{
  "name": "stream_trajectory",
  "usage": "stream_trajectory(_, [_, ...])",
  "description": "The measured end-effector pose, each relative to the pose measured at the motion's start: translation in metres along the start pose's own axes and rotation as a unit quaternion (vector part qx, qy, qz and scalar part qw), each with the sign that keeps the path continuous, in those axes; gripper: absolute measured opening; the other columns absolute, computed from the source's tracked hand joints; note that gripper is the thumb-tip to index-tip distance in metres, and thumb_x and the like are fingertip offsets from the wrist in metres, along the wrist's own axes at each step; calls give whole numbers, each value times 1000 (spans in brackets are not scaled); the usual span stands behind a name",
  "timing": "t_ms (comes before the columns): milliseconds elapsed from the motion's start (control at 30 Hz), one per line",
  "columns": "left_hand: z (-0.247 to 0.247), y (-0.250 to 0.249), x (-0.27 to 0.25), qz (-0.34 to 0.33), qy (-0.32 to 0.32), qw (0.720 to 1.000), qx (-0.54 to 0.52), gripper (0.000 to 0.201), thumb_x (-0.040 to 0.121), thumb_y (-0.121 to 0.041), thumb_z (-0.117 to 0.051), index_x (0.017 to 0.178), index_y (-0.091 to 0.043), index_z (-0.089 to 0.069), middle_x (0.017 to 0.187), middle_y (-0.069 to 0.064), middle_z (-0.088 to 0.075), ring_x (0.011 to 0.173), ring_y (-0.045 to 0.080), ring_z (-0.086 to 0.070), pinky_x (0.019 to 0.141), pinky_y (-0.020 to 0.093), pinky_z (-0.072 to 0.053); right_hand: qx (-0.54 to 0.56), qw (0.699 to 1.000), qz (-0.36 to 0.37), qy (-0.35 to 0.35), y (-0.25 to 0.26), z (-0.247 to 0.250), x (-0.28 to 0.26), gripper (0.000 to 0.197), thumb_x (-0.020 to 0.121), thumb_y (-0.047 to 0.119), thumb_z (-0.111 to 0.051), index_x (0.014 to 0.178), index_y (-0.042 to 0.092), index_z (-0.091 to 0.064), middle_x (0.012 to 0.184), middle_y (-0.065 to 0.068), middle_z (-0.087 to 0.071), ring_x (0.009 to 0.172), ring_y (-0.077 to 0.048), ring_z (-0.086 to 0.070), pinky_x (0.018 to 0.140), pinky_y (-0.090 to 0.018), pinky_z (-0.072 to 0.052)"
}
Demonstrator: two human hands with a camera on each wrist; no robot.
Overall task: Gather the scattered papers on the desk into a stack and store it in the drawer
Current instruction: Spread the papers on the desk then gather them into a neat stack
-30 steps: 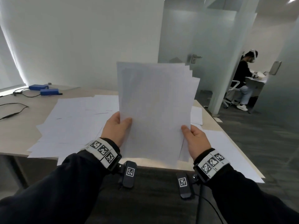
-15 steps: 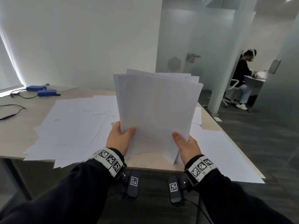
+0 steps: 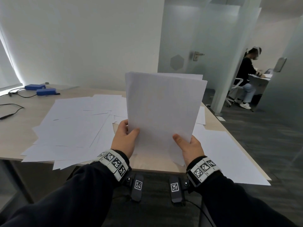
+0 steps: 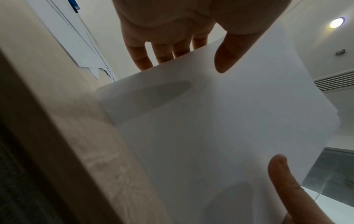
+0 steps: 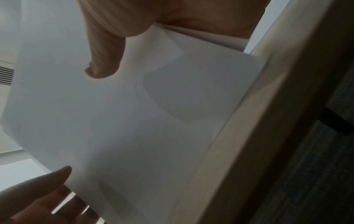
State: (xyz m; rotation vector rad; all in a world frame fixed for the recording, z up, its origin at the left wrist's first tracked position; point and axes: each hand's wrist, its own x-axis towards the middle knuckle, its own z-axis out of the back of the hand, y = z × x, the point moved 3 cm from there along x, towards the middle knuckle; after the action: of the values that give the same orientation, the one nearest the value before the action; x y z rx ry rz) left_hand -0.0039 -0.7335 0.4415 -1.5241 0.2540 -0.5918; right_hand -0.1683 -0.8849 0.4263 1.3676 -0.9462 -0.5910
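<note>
Item: stack of white papers point(image 3: 164, 112), held upright above the near edge of the desk point(image 3: 19, 126); its lower edge appears to stand on or just over the desktop, contact not resolvable. Left hand point(image 3: 123, 140) grips the lower left edge, thumb across the front sheet, fingers hidden behind the stack in the head view; the left wrist view shows fingers point(image 4: 145, 59) extended behind the paper and the thumb point(image 4: 228, 56) in front. Right hand point(image 3: 190, 148) grips the lower right edge likewise, thumb on the front, fingers concealed behind. Top corners are unevenly aligned; several sheet edges show at upper right. Loose sheets point(image 3: 73, 126) remain spread on the desk to the left, some overhanging the front edge; more sheets point(image 3: 226, 154) lie to the right, partly hidden by the stack. No drawer visible; the space below the desk edge is dark. Far left: two blue boxes point(image 3: 41, 90) and a black cable point(image 3: 11, 110), well apart from the papers. Background: a seated person point(image 3: 246, 79) beyond glass partitions. Open floor to the right of the desk.
</note>
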Motion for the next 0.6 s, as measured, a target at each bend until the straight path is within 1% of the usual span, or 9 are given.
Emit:
stream_trajectory(67, [1,0,0,-4,3,1000,-13,33,92,-12,-60,118,-31,-55,107,-9,-70,97,10,-68,89,34,-53,6,1000,-8,-1,-3,0,-1,30,78,38,-76,104,25,-69,102,8,-76,100,-14,-70,88,-31,-52])
stream_trajectory(133, [-1,0,0,1,12,1000,-23,38,84,-12,-63,115,-32,-56,107,-9,-72,98,10,-69,89,35,-53,7,1000,-9,-2,-4,0,-2,34,74,42,-77,103,26,-69,101,10,-76,100,-11,-69,89,-29,-51])
stream_trajectory(200, [-3,3,-1,15,25,999,-25,43,74,-22,-63,115,-34,-56,107,-9,-72,100,11,-69,94,40,-53,9,1000,-14,0,-4,1,-3,22,79,34,-76,96,31,-64,96,16,-72,95,-2,-65,80,-18,-47])
stream_trajectory(267, [-6,10,-3,27,43,999,-10,47,71,-29,-63,117,-35,-56,109,-13,-71,103,11,-67,99,44,-52,4,1000,-7,6,-2,-1,-6,22,83,26,-75,92,36,-58,93,25,-63,87,12,-55,74,-7,-38])
stream_trajectory(333, [-10,14,-7,28,59,998,7,46,72,-34,-62,118,-35,-57,111,-15,-70,106,10,-66,100,43,-50,-11,1000,-6,13,-1,0,-6,24,85,24,-74,90,37,-55,92,26,-60,82,15,-53,69,-2,-36])
stream_trajectory(400, [-12,15,-9,22,53,998,6,43,76,-33,-60,119,-31,-56,112,-13,-69,106,11,-65,98,39,-51,-37,999,-12,9,0,0,-3,18,85,28,-75,89,34,-58,91,21,-63,83,7,-58,66,-5,-40])
stream_trajectory(500, [-12,19,-14,34,30,999,11,22,93,-20,-55,114,-26,-57,108,-9,-68,102,13,-64,86,30,-50,-51,998,-25,-1,-12,6,0,21,81,34,-79,95,28,-64,95,11,-70,90,-7,-64,80,-20,-47])
stream_trajectory(533, [-12,23,-17,46,27,998,25,18,97,-18,-51,111,-27,-58,105,-8,-68,100,14,-65,82,29,-50,-61,998,-29,-5,-14,7,-3,23,81,33,-79,99,26,-66,97,10,-71,93,-8,-64,84,-24,-48])
stream_trajectory(600, [-12,32,-22,59,31,996,65,18,100,-20,-45,106,-27,-61,102,0,-70,95,21,-66,81,33,-52,-86,996,-39,-1,-17,7,-8,12,86,18,-71,95,23,-65,92,9,-69,88,-8,-63,82,-23,-48])
